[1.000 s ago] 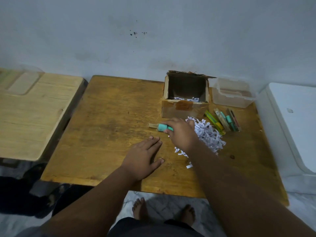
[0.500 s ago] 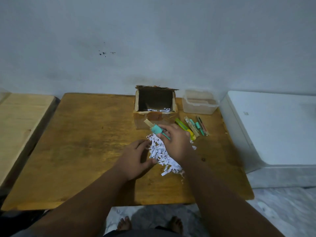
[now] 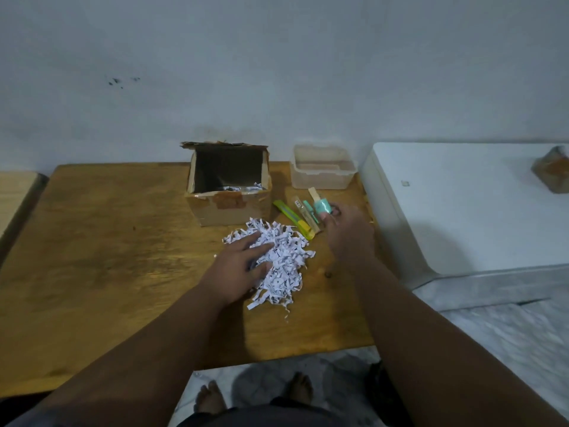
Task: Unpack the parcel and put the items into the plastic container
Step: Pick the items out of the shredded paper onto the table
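An open cardboard parcel [image 3: 229, 208] stands at the back of the wooden table [image 3: 101, 241], with a few paper shreds inside. To its right sits a clear plastic container [image 3: 322, 177] with nothing visible in it. My right hand [image 3: 346, 229] holds a teal-wrapped item with a wooden stick [image 3: 320, 204] just in front of the container. A yellow-green cutter [image 3: 294, 218] and two other small packed items [image 3: 304, 212] lie beside it on the table. My left hand [image 3: 238, 268] rests, fingers spread, on a pile of white shredded paper [image 3: 280, 263].
A white appliance top [image 3: 480, 204] adjoins the table's right edge, with a brown wrapped object [image 3: 554, 171] at its far right. A second wooden surface [image 3: 15, 192] lies at far left. A wall is right behind the parcel. My bare feet show below the table's front edge.
My right hand carried the teal item from left of the paper pile to the right, near the container. My left hand moved onto the shredded paper. The view shifted right.
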